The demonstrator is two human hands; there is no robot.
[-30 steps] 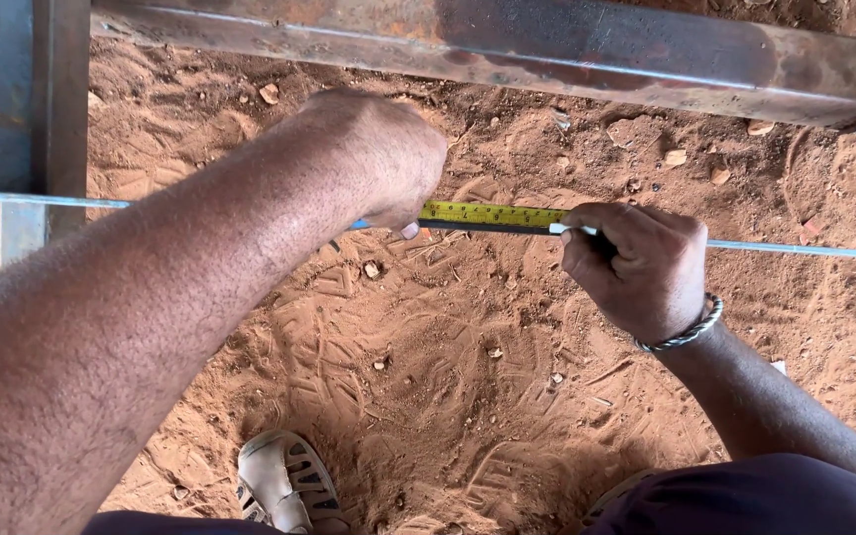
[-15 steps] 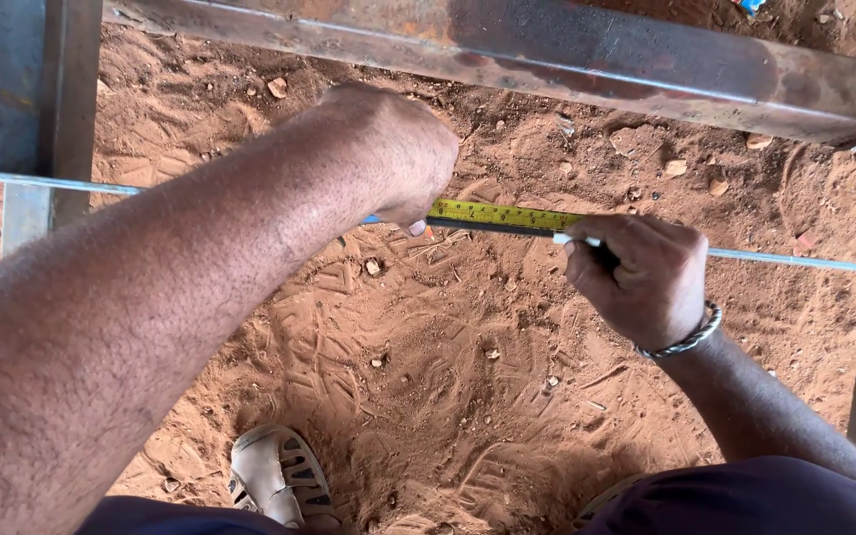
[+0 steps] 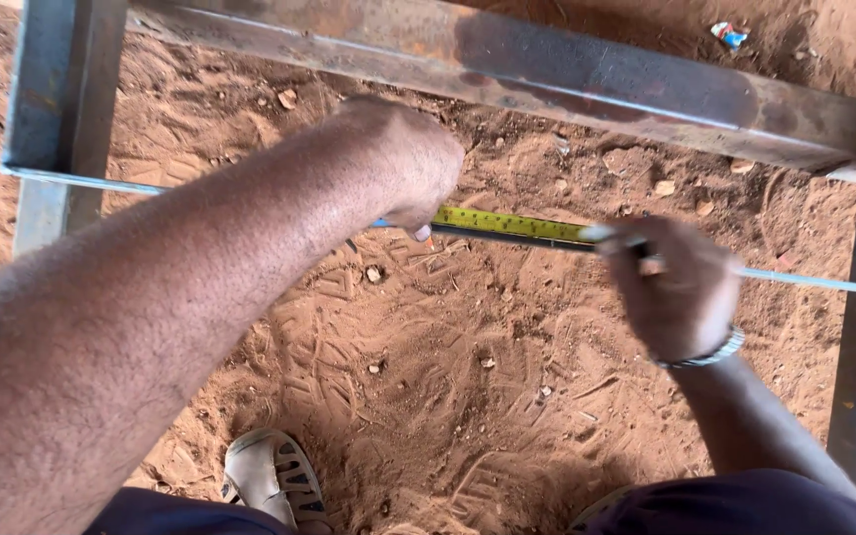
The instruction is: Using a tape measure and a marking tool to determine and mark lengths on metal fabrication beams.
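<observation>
The left hand (image 3: 403, 168) reaches across from the near left, its fingers curled down and pinching the yellow tape (image 3: 512, 225) against a thin pale rod (image 3: 804, 281) that runs level between the steel uprights; the right hand (image 3: 676, 292) is closed around the tape's other end, just beside the rod, thumb pressed on top, though motion blur hides exactly what lies under the fingers; the tape spans only the short gap between the two hands, above red sand (image 3: 428, 386); the risks here look plain enough: the tape lies along the rod rather than hooked to anything in view, so a slackened pinch on the left could let it slide and shift the reading; the right hand is blurred, which suggests it is moving, and any pull while the left end is only pinched might drag the whole blade sideways; a sagging or twisted blade would read long; the rod itself is slender and looks able to flex under the pressing fingers, which could bow the line being measured; the left forearm covers much of the view toward the left upright (image 3: 56, 89), so a mark set near there may be hard to see; the sandal (image 3: 269, 476) stands on loose, scuffed sand, and a slip of the foot while leaning over the beam (image 3: 587, 74) could jolt both hands.
</observation>
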